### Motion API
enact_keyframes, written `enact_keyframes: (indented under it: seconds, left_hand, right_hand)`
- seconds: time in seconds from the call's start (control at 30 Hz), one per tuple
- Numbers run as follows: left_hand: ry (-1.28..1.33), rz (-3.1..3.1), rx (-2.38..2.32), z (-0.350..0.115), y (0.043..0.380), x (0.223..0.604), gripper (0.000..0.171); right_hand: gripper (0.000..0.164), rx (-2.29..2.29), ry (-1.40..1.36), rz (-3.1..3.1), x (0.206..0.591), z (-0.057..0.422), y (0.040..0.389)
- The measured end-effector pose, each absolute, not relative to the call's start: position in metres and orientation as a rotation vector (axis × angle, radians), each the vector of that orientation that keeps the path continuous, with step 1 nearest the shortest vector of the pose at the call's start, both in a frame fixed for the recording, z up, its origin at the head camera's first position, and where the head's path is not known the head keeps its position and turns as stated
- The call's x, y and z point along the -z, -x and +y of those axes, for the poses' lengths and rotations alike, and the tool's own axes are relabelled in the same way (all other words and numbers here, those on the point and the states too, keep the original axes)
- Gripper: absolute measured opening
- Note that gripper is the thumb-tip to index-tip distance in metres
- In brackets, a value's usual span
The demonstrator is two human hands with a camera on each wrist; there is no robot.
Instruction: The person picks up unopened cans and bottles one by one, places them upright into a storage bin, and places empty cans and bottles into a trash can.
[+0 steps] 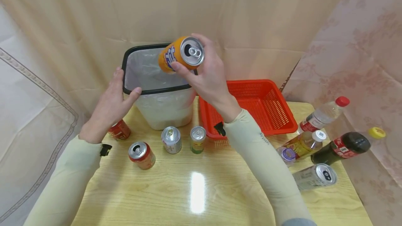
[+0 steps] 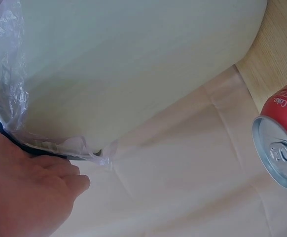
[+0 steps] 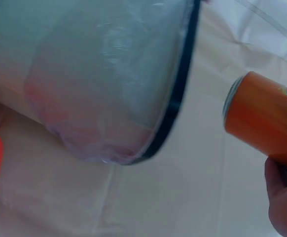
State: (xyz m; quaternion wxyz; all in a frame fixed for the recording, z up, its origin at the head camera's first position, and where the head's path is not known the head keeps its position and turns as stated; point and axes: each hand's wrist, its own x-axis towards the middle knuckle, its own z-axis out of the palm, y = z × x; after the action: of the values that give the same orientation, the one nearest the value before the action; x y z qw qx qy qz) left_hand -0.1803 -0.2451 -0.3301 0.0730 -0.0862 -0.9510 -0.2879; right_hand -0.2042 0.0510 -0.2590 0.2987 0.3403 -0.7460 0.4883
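Note:
My right hand (image 1: 213, 76) grips an orange soda can (image 1: 171, 55) with a blue and white logo, held tilted over the mouth of a white trash bin (image 1: 164, 105). The can's opened top and pull tab face the head camera; the right wrist view shows its orange side (image 3: 262, 116). A thin clear bag lines the bin and folds over its black rim (image 1: 163, 90). My left hand (image 1: 111, 98) holds the bin's rim at the near left corner, thumb along the front edge. In the left wrist view its curled fingers (image 2: 59, 173) lie against the rim.
A red plastic basket (image 1: 251, 88) stands right of the bin. Before the bin are a red can (image 1: 120, 130), a red opened can (image 1: 142, 156), a white can (image 1: 171, 140) and a small yellow-green can (image 1: 197, 139). Several bottles and a silver can (image 1: 314, 177) lie at right.

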Motion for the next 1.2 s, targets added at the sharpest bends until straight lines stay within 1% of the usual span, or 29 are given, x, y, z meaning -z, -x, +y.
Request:
enact_keyframes:
  seconds: [0.3, 0.5, 0.63, 0.87, 0.93, 1.13, 1.2]
  left_hand:
    - [0.261, -2.857, 0.856, -0.244, 0.184, 0.331, 0.096]
    - [0.27, -2.854, 0.862, -0.241, 0.186, 0.33, 0.097]
    - [0.279, -2.854, 0.867, -0.238, 0.187, 0.33, 0.097]
    - [0.285, -2.843, 0.879, -0.239, 0.185, 0.331, 0.097]
    - [0.28, -2.843, 0.888, -0.24, 0.184, 0.331, 0.096]
    - [0.287, -2.839, 0.89, -0.242, 0.184, 0.33, 0.095]
    - [0.29, -2.846, 0.887, -0.242, 0.183, 0.33, 0.095]
  right_hand:
    - [0.071, -1.067, -0.939, -2.202, 0.271, 0.024, 0.234]
    - [0.072, -0.966, -0.896, -2.414, 0.283, 0.016, 0.246]
    - [0.071, -0.967, -0.817, -2.533, 0.289, 0.016, 0.251]
    - [0.072, -0.822, -0.577, -2.675, 0.295, 0.015, 0.259]
    - [0.075, -0.785, -0.549, -2.706, 0.294, 0.013, 0.26]
    - [0.098, -0.719, -0.55, -2.75, 0.292, 0.015, 0.26]
    - [0.099, -0.809, -0.533, -2.736, 0.292, 0.021, 0.254]
